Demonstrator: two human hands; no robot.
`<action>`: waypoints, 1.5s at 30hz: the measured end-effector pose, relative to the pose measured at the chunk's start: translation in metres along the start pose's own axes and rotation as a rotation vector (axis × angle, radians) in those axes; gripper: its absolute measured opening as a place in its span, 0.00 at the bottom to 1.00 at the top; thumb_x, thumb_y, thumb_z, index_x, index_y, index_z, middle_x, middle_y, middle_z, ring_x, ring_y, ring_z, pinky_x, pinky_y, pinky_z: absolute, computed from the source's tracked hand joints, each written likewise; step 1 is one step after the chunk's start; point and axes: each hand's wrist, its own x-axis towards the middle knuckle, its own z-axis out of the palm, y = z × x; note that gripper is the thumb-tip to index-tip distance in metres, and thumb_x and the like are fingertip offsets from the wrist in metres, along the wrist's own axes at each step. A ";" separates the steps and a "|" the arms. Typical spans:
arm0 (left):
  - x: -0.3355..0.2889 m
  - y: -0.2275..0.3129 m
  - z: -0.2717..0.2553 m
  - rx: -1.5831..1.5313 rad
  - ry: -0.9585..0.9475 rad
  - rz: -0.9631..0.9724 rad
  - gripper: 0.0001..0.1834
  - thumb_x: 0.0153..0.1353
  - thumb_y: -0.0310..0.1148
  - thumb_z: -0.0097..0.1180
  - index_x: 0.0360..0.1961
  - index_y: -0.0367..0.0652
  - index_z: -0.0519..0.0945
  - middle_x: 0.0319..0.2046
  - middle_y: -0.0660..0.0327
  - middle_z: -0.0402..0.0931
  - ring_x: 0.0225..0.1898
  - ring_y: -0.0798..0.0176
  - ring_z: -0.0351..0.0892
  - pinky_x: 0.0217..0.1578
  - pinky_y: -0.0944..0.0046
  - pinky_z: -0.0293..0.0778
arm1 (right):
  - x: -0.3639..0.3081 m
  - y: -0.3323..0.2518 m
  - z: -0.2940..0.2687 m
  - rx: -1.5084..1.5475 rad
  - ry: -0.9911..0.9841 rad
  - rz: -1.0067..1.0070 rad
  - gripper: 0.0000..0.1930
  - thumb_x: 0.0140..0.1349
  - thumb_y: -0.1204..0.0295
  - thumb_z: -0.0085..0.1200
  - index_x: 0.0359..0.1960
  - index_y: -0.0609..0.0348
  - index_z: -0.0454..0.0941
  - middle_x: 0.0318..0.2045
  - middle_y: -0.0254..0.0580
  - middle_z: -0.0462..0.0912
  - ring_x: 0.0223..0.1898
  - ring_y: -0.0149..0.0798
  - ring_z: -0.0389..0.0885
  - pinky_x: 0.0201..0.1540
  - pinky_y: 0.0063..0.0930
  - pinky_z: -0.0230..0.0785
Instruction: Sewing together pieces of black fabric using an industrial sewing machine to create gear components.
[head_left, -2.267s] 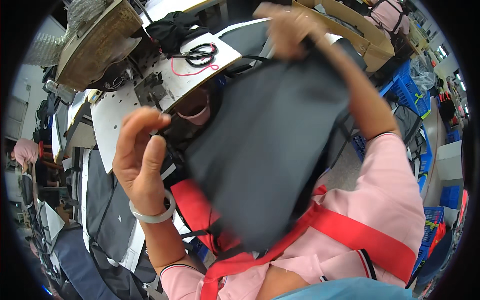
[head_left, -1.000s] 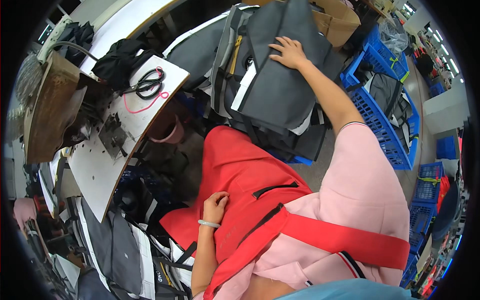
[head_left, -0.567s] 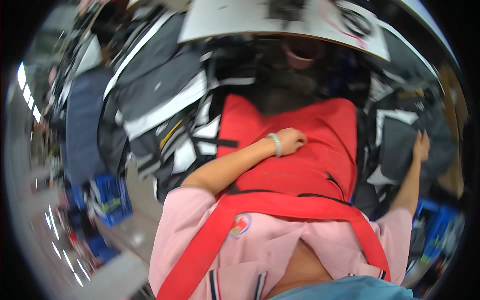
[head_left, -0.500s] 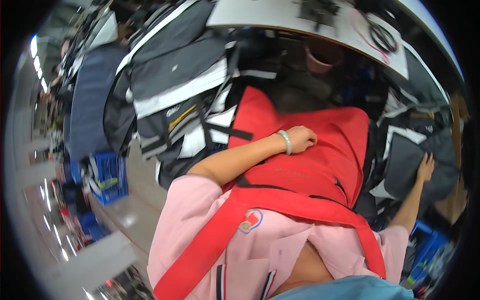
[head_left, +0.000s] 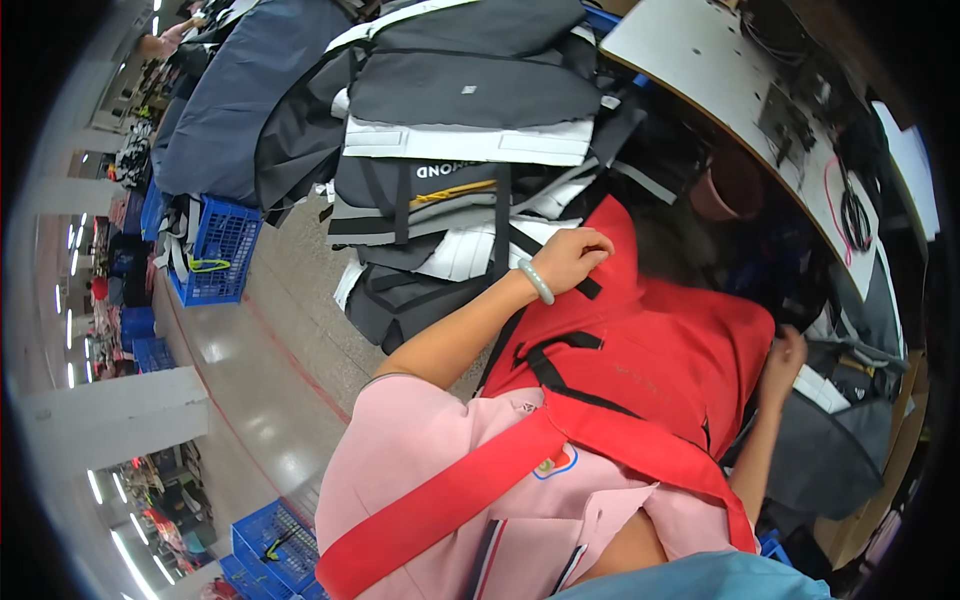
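Note:
My left hand (head_left: 572,262), with a pale bracelet at its wrist, hovers over the top left of the red apron (head_left: 680,345) I wear. Its fingers are curled, and nothing shows in them. Just beyond it lies a stack of dark grey fabric pieces (head_left: 470,90) with white panels and black straps. On the other side, my right hand (head_left: 785,362) is by the apron's right edge, a little blurred, fingers bent and slightly apart, with no object visible in it. Dark cut fabric panels (head_left: 820,450) lie beside that hand.
A white worktable (head_left: 690,60) with cables spans the upper right, and a pink bucket (head_left: 725,185) stands under it. Blue plastic baskets (head_left: 222,250) sit on the floor at left. Navy fabric (head_left: 245,95) is draped at upper left. A cardboard edge (head_left: 880,470) shows at right.
My view has turned left, so the stack now lies nearer the middle. My right hand has left the dark panel and come in toward the apron. My left hand has moved toward the stack.

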 end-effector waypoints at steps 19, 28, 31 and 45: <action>0.087 -0.085 -0.125 0.809 0.242 0.068 0.23 0.47 0.25 0.60 0.48 0.42 0.77 0.46 0.51 0.72 0.51 0.45 0.71 0.50 0.52 0.69 | 0.044 -0.048 0.072 -0.171 -0.176 0.024 0.09 0.64 0.72 0.48 0.40 0.54 0.81 0.32 0.41 0.76 0.37 0.44 0.76 0.41 0.32 0.68; -0.016 0.026 -0.119 -0.186 0.016 -0.162 0.19 0.57 0.42 0.63 0.36 0.33 0.82 0.27 0.66 0.80 0.32 0.75 0.74 0.36 0.66 0.73 | 0.046 -0.071 0.083 0.195 -0.253 0.176 0.10 0.65 0.74 0.50 0.44 0.60 0.80 0.39 0.38 0.82 0.42 0.34 0.80 0.47 0.23 0.68; -0.063 0.059 -0.077 -0.480 -0.290 -0.306 0.21 0.56 0.42 0.65 0.39 0.32 0.81 0.30 0.61 0.82 0.34 0.73 0.75 0.39 0.67 0.72 | 0.062 -0.119 0.095 0.613 -0.492 0.493 0.15 0.68 0.68 0.51 0.52 0.61 0.78 0.44 0.35 0.81 0.46 0.28 0.76 0.49 0.17 0.64; -0.022 0.075 0.031 0.067 -0.302 0.184 0.14 0.54 0.38 0.58 0.34 0.37 0.83 0.28 0.47 0.80 0.35 0.43 0.80 0.39 0.52 0.75 | 0.120 -0.253 0.032 0.742 -0.727 0.057 0.30 0.60 0.69 0.57 0.65 0.57 0.66 0.59 0.40 0.72 0.59 0.33 0.70 0.63 0.24 0.58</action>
